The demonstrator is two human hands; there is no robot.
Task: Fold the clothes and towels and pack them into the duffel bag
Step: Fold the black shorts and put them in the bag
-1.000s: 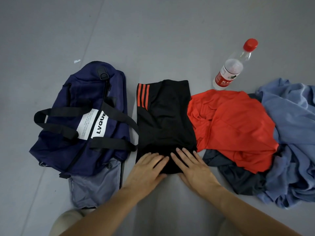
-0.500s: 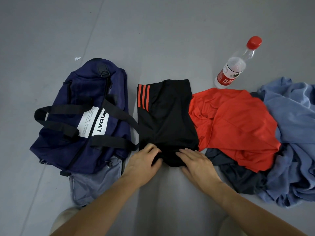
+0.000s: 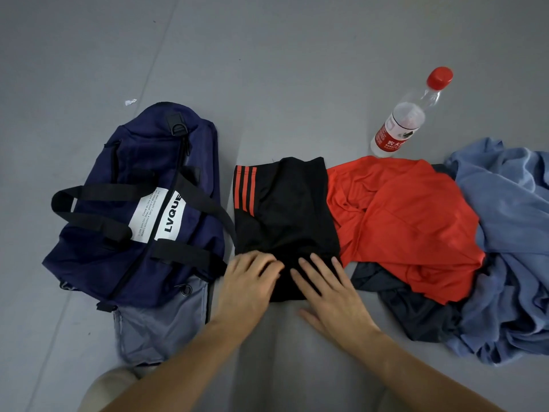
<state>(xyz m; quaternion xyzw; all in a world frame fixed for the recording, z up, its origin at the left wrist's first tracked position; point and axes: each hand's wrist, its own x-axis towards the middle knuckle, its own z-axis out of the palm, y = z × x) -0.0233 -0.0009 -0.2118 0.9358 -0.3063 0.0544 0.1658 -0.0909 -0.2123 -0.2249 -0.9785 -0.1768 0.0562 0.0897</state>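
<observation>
Both forearms are reaching in from the near edge. The left hand [image 3: 252, 281] is lying on the near left corner of the shorts [image 3: 285, 209], fingers bent and thumb hidden, so whether it is pinching cloth is unclear. The right hand [image 3: 329, 292] is pressing flat beside it, fingers straight and spread, gripping nothing. The shorts, black with three red stripes at the far left, are lying folded narrow on the floor [image 3: 297, 69], just beside the bag [image 3: 133, 227] and touching the red shirt [image 3: 410, 215]. A dark garment [image 3: 416, 307] is showing only partly under the shirt, and the blue cloth [image 3: 511, 233] is running off the right edge. A bottle [image 3: 407, 117] is sitting beyond.
</observation>
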